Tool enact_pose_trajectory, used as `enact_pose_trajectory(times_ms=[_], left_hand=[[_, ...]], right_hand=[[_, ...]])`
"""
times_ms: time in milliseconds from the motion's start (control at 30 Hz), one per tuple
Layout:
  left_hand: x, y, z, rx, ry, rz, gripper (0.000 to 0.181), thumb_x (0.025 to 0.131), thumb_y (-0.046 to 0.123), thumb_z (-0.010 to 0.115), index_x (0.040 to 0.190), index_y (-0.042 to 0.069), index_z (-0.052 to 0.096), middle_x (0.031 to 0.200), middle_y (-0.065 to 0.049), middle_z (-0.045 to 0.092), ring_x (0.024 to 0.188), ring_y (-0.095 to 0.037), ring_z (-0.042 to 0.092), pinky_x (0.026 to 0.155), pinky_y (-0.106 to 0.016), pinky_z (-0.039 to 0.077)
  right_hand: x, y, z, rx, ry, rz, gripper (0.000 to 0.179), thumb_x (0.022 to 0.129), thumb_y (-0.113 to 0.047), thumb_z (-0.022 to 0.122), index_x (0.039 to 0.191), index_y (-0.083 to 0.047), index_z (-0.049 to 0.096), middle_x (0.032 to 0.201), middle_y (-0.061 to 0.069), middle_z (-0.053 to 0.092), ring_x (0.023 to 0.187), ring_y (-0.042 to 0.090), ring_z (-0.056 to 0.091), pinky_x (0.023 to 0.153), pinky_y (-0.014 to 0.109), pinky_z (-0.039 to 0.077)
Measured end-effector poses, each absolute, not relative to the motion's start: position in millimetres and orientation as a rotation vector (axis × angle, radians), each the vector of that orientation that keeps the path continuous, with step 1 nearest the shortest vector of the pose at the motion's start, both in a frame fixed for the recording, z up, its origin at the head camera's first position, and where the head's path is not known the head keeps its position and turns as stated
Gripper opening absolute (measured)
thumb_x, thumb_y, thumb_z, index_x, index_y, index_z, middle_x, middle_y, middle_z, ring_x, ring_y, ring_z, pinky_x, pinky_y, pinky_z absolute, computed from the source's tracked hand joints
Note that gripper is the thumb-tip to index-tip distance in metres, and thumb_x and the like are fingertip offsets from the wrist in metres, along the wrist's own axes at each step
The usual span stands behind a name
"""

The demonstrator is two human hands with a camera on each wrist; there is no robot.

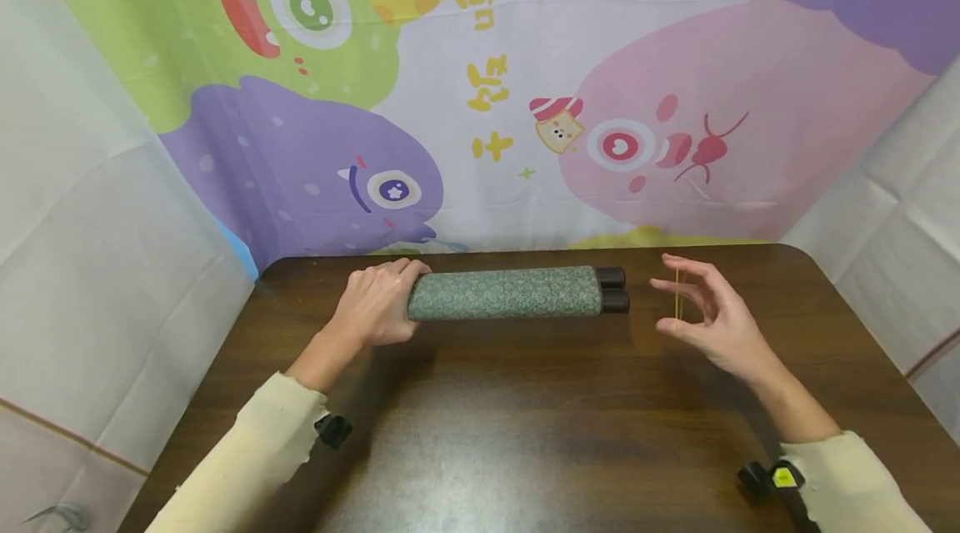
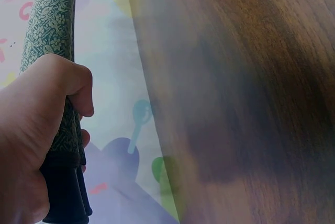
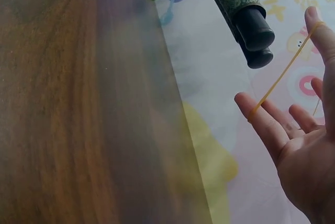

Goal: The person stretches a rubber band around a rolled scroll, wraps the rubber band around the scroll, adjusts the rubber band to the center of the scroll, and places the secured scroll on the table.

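While left hand [image 1: 381, 304] grips green roll [image 1: 506, 294], dark ends [image 1: 617, 301] protruding, right hand [image 1: 726, 323] spread wide, stretching rubber band [image 1: 677, 306]

Green roll [image 1: 506, 294] in a matt, patterned covering, cloth or paper, hard to tell which. Dark end knobs [image 3: 254, 29], smooth and slightly glossy, like plastic or lacquered wood. Thin yellow band [image 1: 677, 297], rubbery-looking. Brown wood-grain tabletop [image 1: 525, 424], smooth, with a soft sheen. Printed cloth backdrop [image 1: 495, 199], matt and lightly creased. Cream fabric sleeves [image 1: 273, 424], soft and matt.
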State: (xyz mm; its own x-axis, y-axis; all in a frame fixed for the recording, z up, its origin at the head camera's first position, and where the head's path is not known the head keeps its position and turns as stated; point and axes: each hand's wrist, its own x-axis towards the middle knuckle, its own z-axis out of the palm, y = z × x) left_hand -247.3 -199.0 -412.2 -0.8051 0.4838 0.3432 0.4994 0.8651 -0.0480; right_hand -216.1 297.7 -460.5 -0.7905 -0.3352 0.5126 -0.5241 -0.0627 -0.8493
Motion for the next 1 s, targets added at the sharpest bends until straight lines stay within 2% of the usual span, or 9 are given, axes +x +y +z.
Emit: enact_pose_trajectory(times_ms=[100, 167, 267, 433, 600, 1000], left_hand=[[-247.0, -198.7, -411.8, -0.729, -2.697, -0.068, 0.069, 0.066, 0.025, 0.096, 0.129, 0.014, 0.071, 0.116, -0.009, 0.081, 0.096, -0.035, 0.081, 0.07, -0.055, 0.064], [-247.0, -198.4, -411.9, -0.731, -2.699, -0.069, 0.069, 0.066, 0.025, 0.096, 0.13, 0.013, 0.072, 0.116, -0.01, 0.081, 0.096, -0.035, 0.081, 0.07, -0.056, 0.064], [-246.9, -198.0, -412.2, -0.733, -2.701, -0.066, 0.07, 0.066, 0.026, 0.096, 0.13, 0.013, 0.072, 0.117, -0.01, 0.081, 0.096, -0.035, 0.081, 0.07, -0.056, 0.064], [-247.0, -197.5, -412.6, -0.734, -2.702, -0.057, 0.069, 0.066, 0.027, 0.096, 0.13, 0.014, 0.072, 0.116, -0.01, 0.081, 0.096, -0.035, 0.081, 0.069, -0.055, 0.064], [-248.7, -196.7, -413.8, -0.743, -2.696, -0.056, 0.068, 0.066, 0.026, 0.096, 0.129, 0.013, 0.072, 0.115, -0.009, 0.081, 0.096, -0.035, 0.081, 0.068, -0.054, 0.064], [-248.6, -192.9, -412.6, -0.753, -2.699, -0.054, 0.069, 0.066, 0.027, 0.095, 0.129, 0.014, 0.072, 0.116, -0.009, 0.081, 0.096, -0.035, 0.081, 0.069, -0.054, 0.064]], right_hand=[[-218.2, 298.1, -457.3, 0.969, -2.015, 1.986, 0.078, 0.089, 0.027, 0.074, 0.16, 0.007, 0.047, 0.17, -0.007, 0.053, 0.143, 0.005, 0.069, 0.058, 0.019, 0.054], [-219.6, 298.2, -455.3, 0.975, -1.999, 1.992, 0.078, 0.089, 0.027, 0.073, 0.16, 0.007, 0.047, 0.169, -0.006, 0.054, 0.142, 0.006, 0.07, 0.066, 0.014, 0.058], [-221.2, 297.3, -453.6, 0.974, -1.986, 2.007, 0.079, 0.088, 0.029, 0.073, 0.159, 0.008, 0.046, 0.169, -0.005, 0.054, 0.142, 0.007, 0.071, 0.079, 0.017, 0.064], [-221.3, 294.0, -454.6, 0.96, -2.033, 2.002, 0.079, 0.089, 0.027, 0.073, 0.16, 0.004, 0.047, 0.171, -0.008, 0.051, 0.141, 0.005, 0.07, 0.075, 0.016, 0.063], [-221.1, 291.5, -457.3, 0.952, -2.058, 2.012, 0.079, 0.09, 0.025, 0.074, 0.16, -0.004, 0.05, 0.171, -0.009, 0.049, 0.141, 0.005, 0.07, 0.082, 0.021, 0.067], [-223.6, 286.0, -459.8, 0.959, -2.076, 2.034, 0.078, 0.091, 0.025, 0.073, 0.161, 0.007, 0.043, 0.168, -0.011, 0.053, 0.139, 0.005, 0.071, 0.082, 0.029, 0.07]])
